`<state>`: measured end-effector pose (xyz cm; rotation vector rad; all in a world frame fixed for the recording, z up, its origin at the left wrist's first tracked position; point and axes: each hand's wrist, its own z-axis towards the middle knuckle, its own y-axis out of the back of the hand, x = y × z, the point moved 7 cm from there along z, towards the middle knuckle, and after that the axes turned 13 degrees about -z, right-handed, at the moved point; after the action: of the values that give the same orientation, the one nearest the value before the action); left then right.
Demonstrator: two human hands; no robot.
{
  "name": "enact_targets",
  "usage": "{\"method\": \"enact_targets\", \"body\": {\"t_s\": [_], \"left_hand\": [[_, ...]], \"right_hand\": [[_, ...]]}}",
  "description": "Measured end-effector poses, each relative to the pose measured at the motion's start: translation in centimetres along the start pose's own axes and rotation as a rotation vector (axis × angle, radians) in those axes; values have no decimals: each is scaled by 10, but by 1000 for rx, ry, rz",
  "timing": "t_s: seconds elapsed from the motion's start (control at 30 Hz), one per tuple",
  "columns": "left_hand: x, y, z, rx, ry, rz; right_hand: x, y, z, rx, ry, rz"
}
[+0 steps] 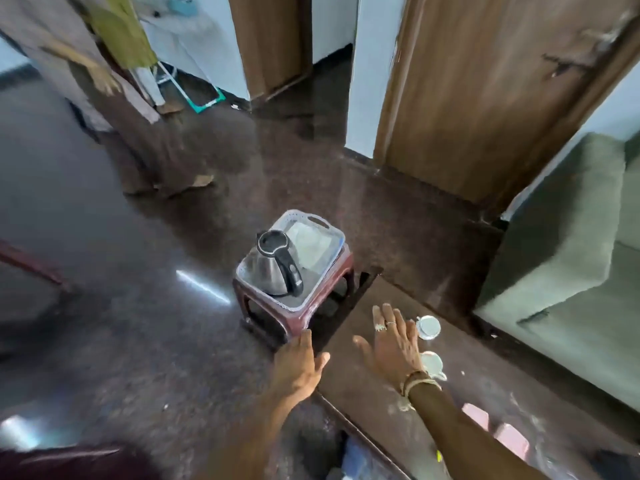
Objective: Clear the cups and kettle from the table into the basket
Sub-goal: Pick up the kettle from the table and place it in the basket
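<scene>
Right hand: held flat, fingers straight and spread, nothing gripped. Rings are worn on two fingers and corded bangles at the wrist. It is poised over the table, a brown, dull, dust-flecked slab.

Left hand: fingers relaxed, nothing held, placed just off the table's edge.

Near cup: white, glossy, round, partly covered by the right wrist.

Far cup: white, round-rimmed, beside the right fingertips; contact cannot be told.

Kettle: conical brushed steel with a black lid and handle, stood upright in the basket. The basket is a pale, rectangular, perforated plastic tray with slot handles, set on a maroon moulded stool.
</scene>
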<state>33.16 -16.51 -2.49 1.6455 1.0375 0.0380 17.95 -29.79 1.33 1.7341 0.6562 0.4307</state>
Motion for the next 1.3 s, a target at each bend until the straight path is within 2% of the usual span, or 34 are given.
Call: {"method": "enact_targets", "body": {"t_s": [0.2,0.43,0.87,1.1,1.3], "left_hand": [[-21,27,61,-64,29,18],[-48,80,139,-139,-56,-3],[-47,115,279,-125,-219,159],[-20,123,373,-45,-127,289],[-4,100,418,143,-96,363]], "right_hand": [[-3,24,79,-32,57,31],[8,68,167,-139,84,27],[36,34,282,1,64,73],[53,13,356,45,108,51],[67,-23,407,214,148,3]]}}
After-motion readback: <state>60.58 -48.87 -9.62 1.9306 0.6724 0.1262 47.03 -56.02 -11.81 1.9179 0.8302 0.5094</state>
